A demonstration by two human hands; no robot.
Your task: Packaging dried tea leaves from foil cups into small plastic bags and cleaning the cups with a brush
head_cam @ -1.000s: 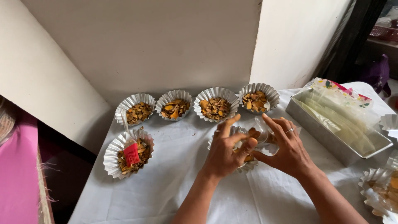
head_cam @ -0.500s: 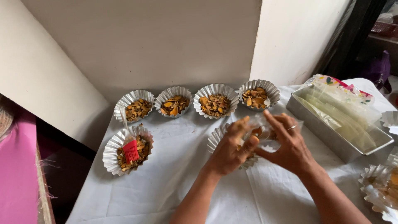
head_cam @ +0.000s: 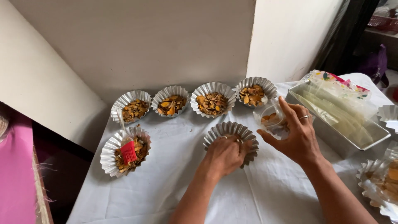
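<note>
Currently left hand [head_cam: 226, 155] presses fingers into foil mould [head_cam: 231, 132]; right hand [head_cam: 296, 130] grips clear cup [head_cam: 271, 120]. Mould likely light, crushable; hold by rim.

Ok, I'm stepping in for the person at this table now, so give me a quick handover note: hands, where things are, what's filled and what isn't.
Left hand: pressed down inside the front fluted tin, fingers in its contents.
Right hand: holding a small clear plastic container with a few orange-brown pieces, just right of that tin.
Filled: four tins in the back row, plus the front-left tin, which has a red brush lying in it.
Left: whether the front tin is full cannot be seen under the hand. An empty tin sits at the right edge, beyond the metal tray.
</note>
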